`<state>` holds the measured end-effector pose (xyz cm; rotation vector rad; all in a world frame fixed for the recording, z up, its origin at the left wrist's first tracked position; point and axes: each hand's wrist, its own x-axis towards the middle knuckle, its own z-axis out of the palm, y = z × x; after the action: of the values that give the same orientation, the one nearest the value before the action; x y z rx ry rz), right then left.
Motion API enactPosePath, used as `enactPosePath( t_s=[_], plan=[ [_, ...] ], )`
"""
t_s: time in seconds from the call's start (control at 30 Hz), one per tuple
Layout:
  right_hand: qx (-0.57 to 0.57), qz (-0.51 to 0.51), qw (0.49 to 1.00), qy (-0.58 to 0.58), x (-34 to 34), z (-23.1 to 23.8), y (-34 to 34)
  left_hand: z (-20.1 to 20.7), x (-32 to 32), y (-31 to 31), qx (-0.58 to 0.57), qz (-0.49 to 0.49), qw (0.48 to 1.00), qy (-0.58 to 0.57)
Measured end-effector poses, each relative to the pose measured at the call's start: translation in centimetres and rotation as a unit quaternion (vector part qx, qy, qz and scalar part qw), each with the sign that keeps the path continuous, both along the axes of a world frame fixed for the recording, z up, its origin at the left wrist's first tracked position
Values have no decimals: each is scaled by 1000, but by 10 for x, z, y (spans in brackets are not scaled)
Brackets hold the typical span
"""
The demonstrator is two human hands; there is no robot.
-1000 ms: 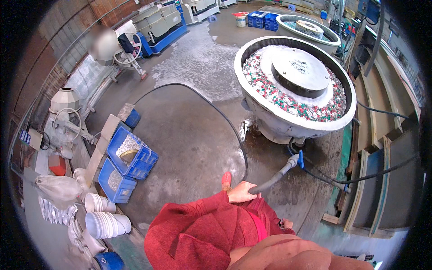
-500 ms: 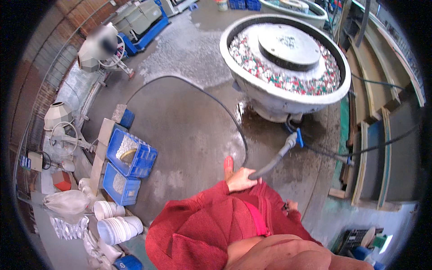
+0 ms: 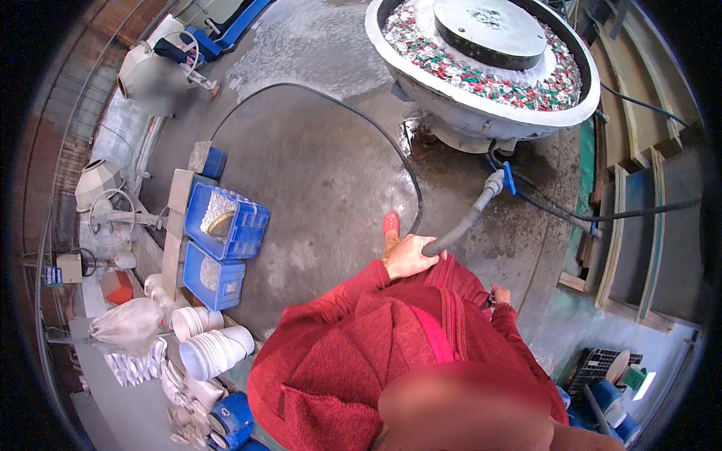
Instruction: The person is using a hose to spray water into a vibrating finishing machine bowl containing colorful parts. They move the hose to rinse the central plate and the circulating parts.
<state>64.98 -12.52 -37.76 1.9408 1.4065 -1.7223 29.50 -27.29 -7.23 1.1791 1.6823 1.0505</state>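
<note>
View's dipped since, L fingers (image 3: 415, 254) gripping bent grey hose (image 3: 464, 224) w/ blue lever (image 3: 509, 180), can't tell R fingers (image 3: 500, 292).

The hose (image 3: 459, 230) looks matt and rubbery (the buckets (image 3: 214, 354), smooth plastic).

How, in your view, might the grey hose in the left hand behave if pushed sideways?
The grey hose probably flexes but resists kinking, since it bows smoothly from the left hand. Its far end likely feels heavier, with the blue-handled fitting there. It may be slippery, as the floor looks wet.
</note>
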Motion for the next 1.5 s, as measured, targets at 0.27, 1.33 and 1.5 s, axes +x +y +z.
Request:
enactPosePath(
  t_s=[0.27,1.33,1.5],
  plan=[
    [-42,-144,988,21,-6,14,-8,5,3,4,-41,1,999,34],
    [-6,-164,986,10,28,10,-9,13,-26,9,25,-24,999,38],
    [-2,-105,994,-1,6,27,1,13,-55,2,29,10,997,64]
  ],
)
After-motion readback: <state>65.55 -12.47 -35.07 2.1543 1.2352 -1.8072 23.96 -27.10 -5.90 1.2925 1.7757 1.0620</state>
